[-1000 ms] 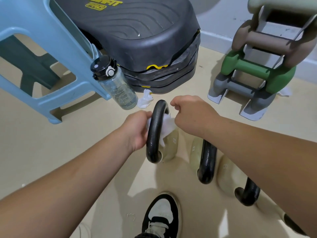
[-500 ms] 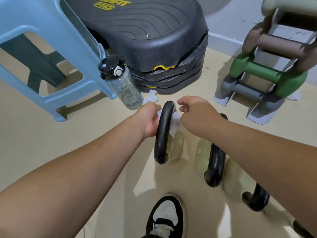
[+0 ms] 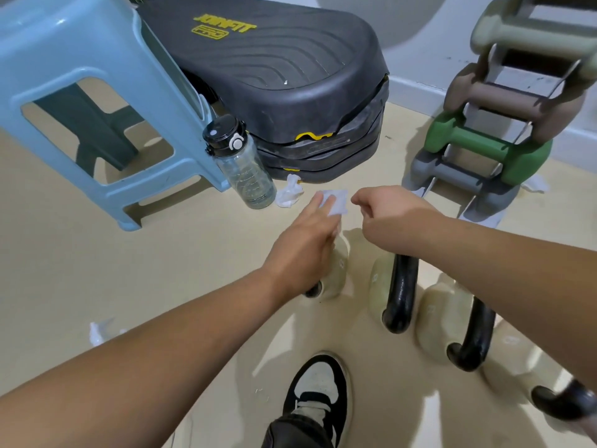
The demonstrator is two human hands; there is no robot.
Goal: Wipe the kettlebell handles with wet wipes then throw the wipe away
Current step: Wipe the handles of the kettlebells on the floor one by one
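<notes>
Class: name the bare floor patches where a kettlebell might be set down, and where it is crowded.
Bare beige floor lies left of the left forearm, below the blue plastic stool. A smaller patch lies between the black-and-white shoe and the black-handled kettlebells. Crowded: around the clear water bottle, crumpled wipe and dumbbell rack.

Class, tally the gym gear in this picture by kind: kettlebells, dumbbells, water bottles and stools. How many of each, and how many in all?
Kettlebells: 4
Dumbbells: 4
Water bottles: 1
Stools: 1
Total: 10
</notes>
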